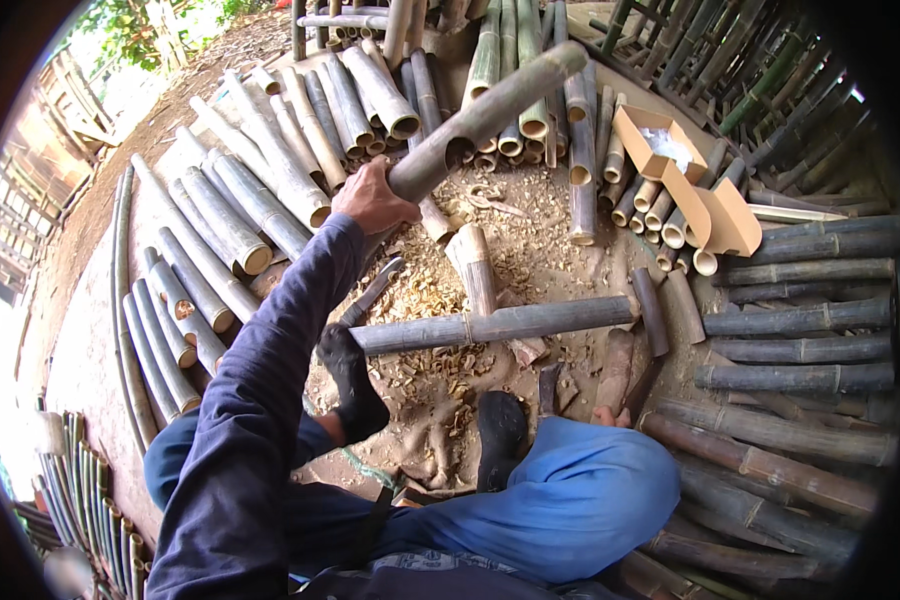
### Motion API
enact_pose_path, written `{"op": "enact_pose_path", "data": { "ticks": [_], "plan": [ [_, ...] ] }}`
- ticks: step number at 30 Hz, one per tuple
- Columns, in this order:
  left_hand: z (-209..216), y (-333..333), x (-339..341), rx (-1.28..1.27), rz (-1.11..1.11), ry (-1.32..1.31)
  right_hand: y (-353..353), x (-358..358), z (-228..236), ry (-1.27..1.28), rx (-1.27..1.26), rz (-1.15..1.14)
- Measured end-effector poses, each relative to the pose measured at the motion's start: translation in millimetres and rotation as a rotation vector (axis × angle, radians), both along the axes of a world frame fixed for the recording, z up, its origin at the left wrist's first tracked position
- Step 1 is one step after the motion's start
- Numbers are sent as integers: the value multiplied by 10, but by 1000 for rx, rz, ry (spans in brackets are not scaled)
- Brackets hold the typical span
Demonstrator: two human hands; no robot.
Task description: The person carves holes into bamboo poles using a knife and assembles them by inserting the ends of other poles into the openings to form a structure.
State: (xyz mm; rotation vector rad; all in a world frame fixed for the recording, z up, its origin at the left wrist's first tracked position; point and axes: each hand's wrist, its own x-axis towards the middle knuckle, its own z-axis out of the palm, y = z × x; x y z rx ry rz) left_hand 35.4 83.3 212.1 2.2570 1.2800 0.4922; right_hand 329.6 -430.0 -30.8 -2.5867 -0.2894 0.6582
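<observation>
My left hand (375,195) is closed round a thick, dark bamboo tube (515,100), raised and slanting up to the right. A dark opening shows in its side just beyond my fingers. Below it, another dark bamboo tube (530,320) lies crosswise, near my sock-covered left foot (350,380) and over a pale upright-looking bamboo piece (473,268). Only a little of my right hand (610,416) shows past my right knee; its fingers look curled, and what they hold is hidden. Reddish-brown wood pieces (615,368) are beside it.
Pale shavings (410,285) cover the ground before me. Cut bamboo tubes (255,205) fan out on the left and far side; dark ones (800,378) are piled on the right. An open cardboard box (660,140) sits on tubes at far right. A curved dark piece (373,290) lies near my left foot.
</observation>
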Motion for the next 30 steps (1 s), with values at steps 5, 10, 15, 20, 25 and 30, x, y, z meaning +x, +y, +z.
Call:
{"op": "enact_pose_path", "data": {
  "ticks": [5, 10, 15, 20, 25, 30],
  "plan": [
    [-211, 418, -271, -292, -62, 55, 311, -58, 237, -625, -348, 177],
    [205, 497, -497, -308, -145, 155, 1695, -551, 1175, -598, 363, 535],
    [-62, 359, -588, -153, -225, 182, 2795, -1119, 898, -378, 284, 826],
    [-417, 26, -664, -96, -129, 42, 3118, -1042, 525, -13, 542, 664],
    [-265, 104, -581, -273, -134, -137, 3448, -901, 791, -241, 670, 822],
    [-236, 167, -485, -214, -133, -43, 3658, -748, 811, -187, 568, 911]
  ]
}}
